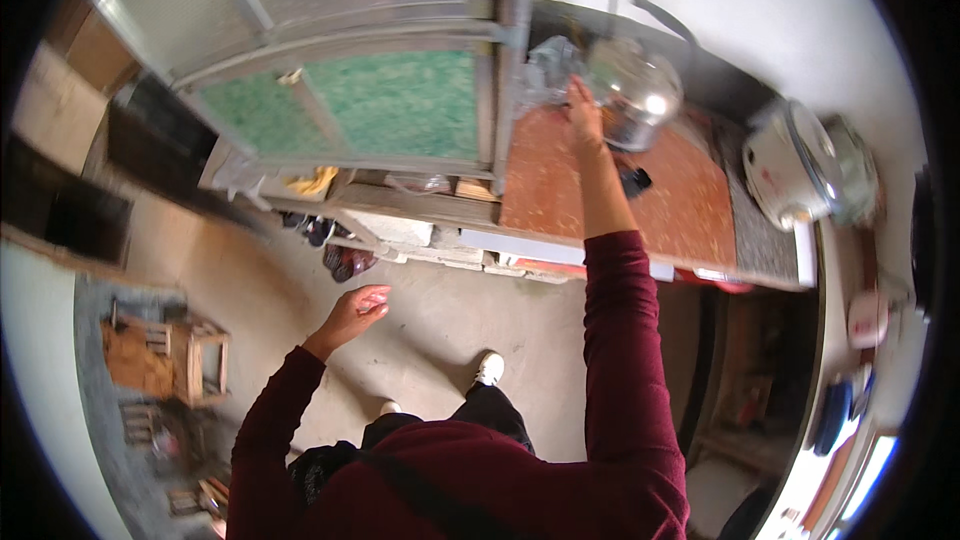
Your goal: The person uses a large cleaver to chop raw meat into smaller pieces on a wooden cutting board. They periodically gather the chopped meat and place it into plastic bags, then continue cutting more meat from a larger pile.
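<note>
My right hand (583, 118) reaches over a reddish-brown board (690, 198) on the counter, its fingers stretched out and slightly blurred. Just left of the fingertips lies a crumpled clear plastic bag (552, 68); whether they touch it I cannot tell. Close on the right stands a shiny metal kettle (636, 90) with a dark raised handle. A small black object (634, 181) rests on the board beside my wrist. My left hand (352, 316) hangs in the air above the floor, fingers loosely bent and apart, nothing in it.
A cabinet with green lower panels (395, 100) rises left of the board. To the right is a white rice cooker (790, 162). Bricks (440, 242) and dark shoes (318, 230) sit below the cabinet. A wooden chair (205, 368) stands at far left.
</note>
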The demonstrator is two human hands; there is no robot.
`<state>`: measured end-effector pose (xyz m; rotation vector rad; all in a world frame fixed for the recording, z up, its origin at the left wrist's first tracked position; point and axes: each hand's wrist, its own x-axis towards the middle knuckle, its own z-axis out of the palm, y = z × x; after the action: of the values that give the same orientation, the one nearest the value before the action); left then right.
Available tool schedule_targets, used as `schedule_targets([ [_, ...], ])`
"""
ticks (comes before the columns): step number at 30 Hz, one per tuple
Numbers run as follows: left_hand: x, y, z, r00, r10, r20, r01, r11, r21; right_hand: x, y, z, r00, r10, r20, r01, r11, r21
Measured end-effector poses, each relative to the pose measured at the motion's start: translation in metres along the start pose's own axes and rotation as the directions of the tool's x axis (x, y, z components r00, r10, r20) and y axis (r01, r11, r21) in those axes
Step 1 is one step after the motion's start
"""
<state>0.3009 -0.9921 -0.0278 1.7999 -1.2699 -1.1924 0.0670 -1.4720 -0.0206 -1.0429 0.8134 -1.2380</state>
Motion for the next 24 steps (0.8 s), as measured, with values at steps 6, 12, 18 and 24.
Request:
schedule_targets([
  [6,-0.077,-0.024,-0.003,0.946,-0.112,-0.306,0.105,0.994,-0.039,-0.023,-0.035,0.052,0.862,-0.467,-0.197,0.484,0.874,0.047],
  [12,-0.108,-0.032,0.009,0.912,-0.045,-0.407,0.026,0.998,-0.051,-0.211,-0.109,0.096,0.794,-0.608,0.006,0.604,0.79,0.102],
  [18,-0.164,-0.041,0.025,0.806,0.136,-0.576,-0.262,0.954,-0.143,-0.382,-0.083,0.137,0.65,0.059,0.757,0.073,0.988,-0.139],
  [24,-0.296,-0.051,0.022,0.542,0.112,-0.833,-0.196,0.981,0.005,-0.507,-0.053,0.185,-0.215,0.537,0.816,0.322,0.828,-0.46],
])
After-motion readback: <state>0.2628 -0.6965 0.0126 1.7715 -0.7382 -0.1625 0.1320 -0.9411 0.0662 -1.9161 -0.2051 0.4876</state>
